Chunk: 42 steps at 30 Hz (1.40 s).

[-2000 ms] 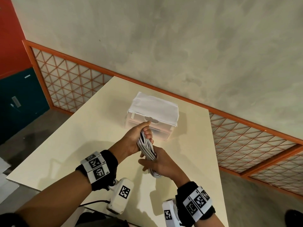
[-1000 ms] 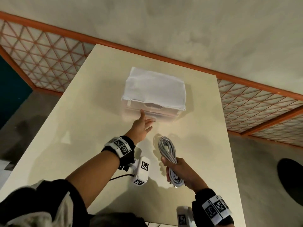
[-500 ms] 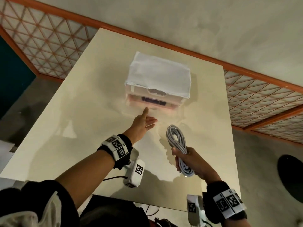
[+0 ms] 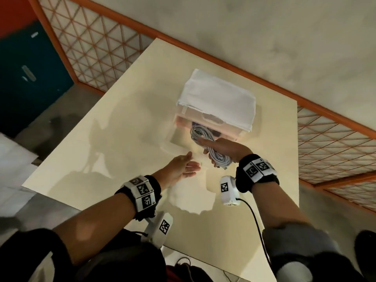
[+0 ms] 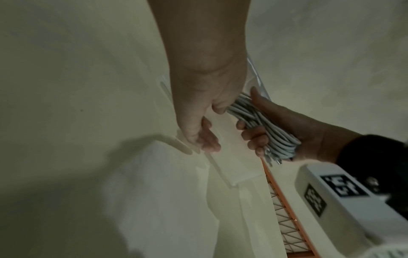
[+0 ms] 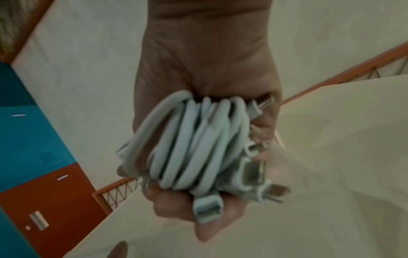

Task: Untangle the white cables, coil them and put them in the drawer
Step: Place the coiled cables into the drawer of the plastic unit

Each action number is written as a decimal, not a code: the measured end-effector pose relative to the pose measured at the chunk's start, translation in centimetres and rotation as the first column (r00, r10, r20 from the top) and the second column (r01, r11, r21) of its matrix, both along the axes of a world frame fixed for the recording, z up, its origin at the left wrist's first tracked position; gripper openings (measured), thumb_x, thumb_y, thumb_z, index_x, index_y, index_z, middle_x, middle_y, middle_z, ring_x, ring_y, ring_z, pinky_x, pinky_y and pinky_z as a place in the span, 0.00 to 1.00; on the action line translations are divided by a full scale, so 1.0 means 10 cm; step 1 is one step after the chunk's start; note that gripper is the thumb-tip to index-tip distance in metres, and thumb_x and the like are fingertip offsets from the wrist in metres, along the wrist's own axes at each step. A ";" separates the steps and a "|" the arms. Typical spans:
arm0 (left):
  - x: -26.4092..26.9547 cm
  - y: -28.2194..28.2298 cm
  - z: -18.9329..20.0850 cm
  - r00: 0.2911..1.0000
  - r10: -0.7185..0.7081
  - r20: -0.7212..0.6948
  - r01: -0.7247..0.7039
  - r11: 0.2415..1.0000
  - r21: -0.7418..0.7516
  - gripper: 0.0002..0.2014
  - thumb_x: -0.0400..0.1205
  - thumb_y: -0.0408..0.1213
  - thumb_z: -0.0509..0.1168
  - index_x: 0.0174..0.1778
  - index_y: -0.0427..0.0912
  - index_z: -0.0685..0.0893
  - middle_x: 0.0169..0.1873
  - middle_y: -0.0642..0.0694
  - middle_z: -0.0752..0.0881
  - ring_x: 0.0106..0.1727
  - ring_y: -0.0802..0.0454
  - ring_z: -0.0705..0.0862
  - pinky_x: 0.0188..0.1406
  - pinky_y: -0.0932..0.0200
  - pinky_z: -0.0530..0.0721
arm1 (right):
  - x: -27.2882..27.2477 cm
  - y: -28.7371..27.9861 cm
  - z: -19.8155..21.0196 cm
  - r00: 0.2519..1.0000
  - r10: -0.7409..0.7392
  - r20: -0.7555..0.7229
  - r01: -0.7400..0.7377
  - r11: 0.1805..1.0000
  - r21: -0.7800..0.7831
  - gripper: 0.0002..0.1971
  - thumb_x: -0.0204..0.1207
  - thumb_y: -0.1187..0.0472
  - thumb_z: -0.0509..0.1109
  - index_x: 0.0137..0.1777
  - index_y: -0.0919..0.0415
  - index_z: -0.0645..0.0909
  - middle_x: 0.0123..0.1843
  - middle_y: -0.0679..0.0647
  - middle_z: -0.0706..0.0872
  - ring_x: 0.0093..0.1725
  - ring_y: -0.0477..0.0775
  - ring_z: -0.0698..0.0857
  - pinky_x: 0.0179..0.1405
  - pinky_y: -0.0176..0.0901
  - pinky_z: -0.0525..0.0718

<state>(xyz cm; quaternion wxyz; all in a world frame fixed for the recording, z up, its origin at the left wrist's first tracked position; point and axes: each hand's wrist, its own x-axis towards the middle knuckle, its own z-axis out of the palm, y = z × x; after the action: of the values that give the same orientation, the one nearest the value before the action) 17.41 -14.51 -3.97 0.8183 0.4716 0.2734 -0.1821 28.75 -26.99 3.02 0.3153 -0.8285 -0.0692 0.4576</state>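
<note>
The big cream rectangular table (image 4: 114, 143) takes up most of the view. At its far side sits a clear plastic drawer box (image 4: 205, 121) with a white cloth (image 4: 217, 98) on top, its drawer pulled out toward the near side. The right hand (image 4: 225, 148) grips the coiled white cable bundle (image 4: 211, 145) right over the open drawer. The left hand (image 4: 181, 166) is relaxed, fingers loose, holding nothing, just left of it.

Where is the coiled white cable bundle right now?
In the head view, the coiled cable bundle is gripped in the right hand, over the pulled-out clear drawer, right of the open left hand.
</note>
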 end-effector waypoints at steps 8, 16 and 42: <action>0.02 0.05 -0.02 0.997 -0.077 0.029 0.075 0.995 0.061 0.21 0.87 0.46 0.50 0.53 0.32 0.81 0.54 0.37 0.85 0.54 0.47 0.84 0.50 0.61 0.84 | 0.26 0.07 -0.23 0.989 -0.132 -0.068 0.131 0.991 -0.018 0.28 0.66 0.33 0.72 0.37 0.62 0.82 0.28 0.55 0.85 0.24 0.52 0.83 0.27 0.40 0.83; 0.06 0.02 0.03 0.996 -0.070 0.056 0.068 0.997 0.045 0.21 0.87 0.47 0.49 0.45 0.37 0.82 0.45 0.43 0.86 0.45 0.55 0.86 0.47 0.61 0.85 | 0.20 0.15 -0.51 0.938 -0.211 0.275 0.212 0.977 0.028 0.36 0.69 0.34 0.70 0.63 0.66 0.80 0.60 0.63 0.87 0.60 0.62 0.85 0.65 0.52 0.80; 0.14 -0.09 -0.01 0.992 0.116 0.048 -0.119 0.990 0.077 0.18 0.88 0.43 0.50 0.42 0.36 0.78 0.41 0.38 0.87 0.45 0.46 0.87 0.52 0.58 0.86 | 0.07 0.24 -0.55 0.913 -0.074 0.402 0.207 0.932 -0.297 0.61 0.67 0.26 0.62 0.82 0.66 0.32 0.85 0.64 0.36 0.85 0.64 0.39 0.82 0.60 0.45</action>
<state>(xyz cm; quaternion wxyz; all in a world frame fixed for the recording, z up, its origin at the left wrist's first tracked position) 18.77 -15.44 -4.12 0.8139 0.4908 0.2899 -0.1123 29.44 -24.62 -2.51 0.1834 -0.9460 0.0095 0.2671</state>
